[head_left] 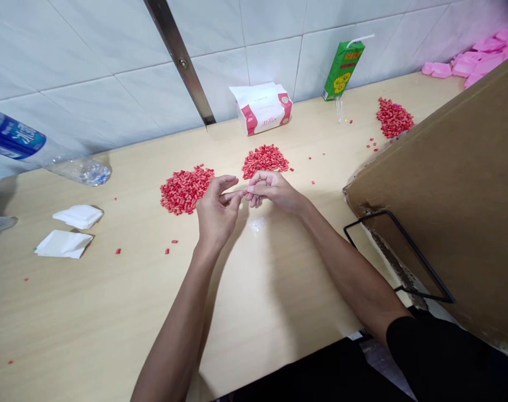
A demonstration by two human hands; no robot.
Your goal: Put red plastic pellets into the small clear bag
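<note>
Above the middle of the table, my left hand and my right hand meet fingertip to fingertip. A tiny red plastic piece shows where they touch, pinched between thumbs and fingers of both hands. Most of it is covered by the fingertips. Just left of my left hand lies a heap of small red plastic pieces. Beyond my right hand is a second red heap. A few single red pieces are scattered nearer to me on the left.
A tissue pack and a green drink carton stand by the tiled wall. At right, a large cardboard box partly hides another red heap; pink pieces lie behind. A plastic bottle and folded tissues are left.
</note>
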